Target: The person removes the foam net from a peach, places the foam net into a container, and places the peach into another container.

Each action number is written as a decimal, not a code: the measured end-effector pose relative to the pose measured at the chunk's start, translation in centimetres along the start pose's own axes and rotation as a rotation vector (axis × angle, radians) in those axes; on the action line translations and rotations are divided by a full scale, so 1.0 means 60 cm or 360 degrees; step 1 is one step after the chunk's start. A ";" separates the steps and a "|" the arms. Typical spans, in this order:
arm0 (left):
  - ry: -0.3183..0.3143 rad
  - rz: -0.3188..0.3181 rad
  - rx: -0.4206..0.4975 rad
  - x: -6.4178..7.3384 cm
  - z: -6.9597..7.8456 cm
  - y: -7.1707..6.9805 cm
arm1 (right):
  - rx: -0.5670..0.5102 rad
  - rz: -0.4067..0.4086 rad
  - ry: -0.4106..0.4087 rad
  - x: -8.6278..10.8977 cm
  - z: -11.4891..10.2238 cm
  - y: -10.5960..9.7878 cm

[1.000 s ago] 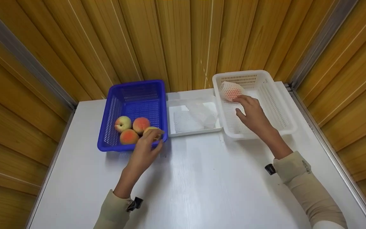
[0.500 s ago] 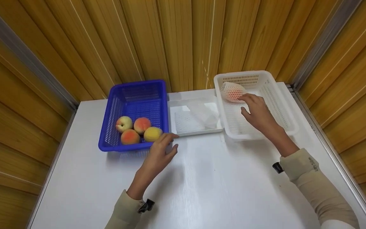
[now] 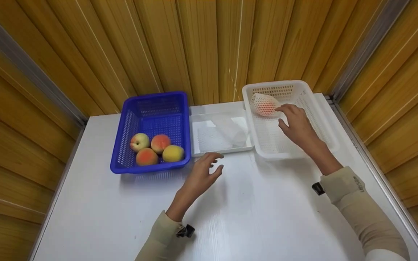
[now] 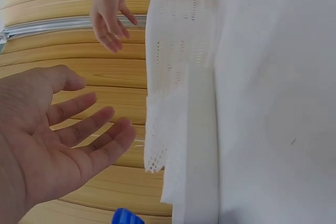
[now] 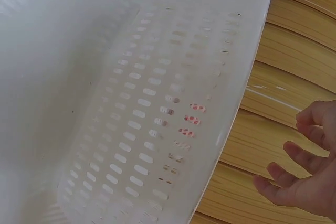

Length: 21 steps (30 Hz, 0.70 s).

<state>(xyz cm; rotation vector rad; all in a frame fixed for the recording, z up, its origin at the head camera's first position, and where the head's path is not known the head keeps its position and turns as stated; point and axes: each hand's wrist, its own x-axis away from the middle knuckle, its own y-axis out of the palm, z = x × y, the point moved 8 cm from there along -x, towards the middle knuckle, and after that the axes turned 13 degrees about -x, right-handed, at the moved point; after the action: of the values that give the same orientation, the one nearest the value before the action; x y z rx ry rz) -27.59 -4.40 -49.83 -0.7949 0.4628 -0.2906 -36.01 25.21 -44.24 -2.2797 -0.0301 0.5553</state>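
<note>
My left hand [image 3: 202, 174], relaxed with nothing in it, hovers just in front of the shallow white tray [image 3: 223, 151]. Inside that tray lie white foam net sleeves [image 3: 232, 132]. Over the white basket [image 3: 281, 155] my right hand [image 3: 296, 125] is loosely bent and holds nothing, its fingertips close to a reddish peach in a foam net [image 3: 265, 105]. To the left, the blue basket [image 3: 129, 169] has several peaches at its near end: a pale one [image 3: 139, 142], two orange-red peaches [image 3: 161, 143] and a yellow peach-like fruit [image 3: 173, 154].
Blue basket, tray and white basket stand side by side along the back of the white table [image 3: 230, 217]. Yellow wood-look panels [image 3: 201, 50] enclose the back and both sides. In the right wrist view, the white basket's slotted wall [image 5: 142, 119] rises beside the right hand.
My left hand has left the yellow fruit in the blue basket and moved right, to the front of the tray. The right hand has drawn slightly away from the netted peach.
</note>
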 end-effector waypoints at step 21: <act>-0.0620 -0.0311 0.0428 -0.061 0.003 0.156 | 0.0047 -0.0187 0.0270 -0.025 0.066 0.019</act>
<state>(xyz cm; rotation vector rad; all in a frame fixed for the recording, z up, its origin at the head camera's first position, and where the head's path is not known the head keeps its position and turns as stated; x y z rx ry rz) -29.93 3.50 -55.58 -0.6136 -0.0226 -0.3612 -39.09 26.86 -46.86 -2.2717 -0.0710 0.2988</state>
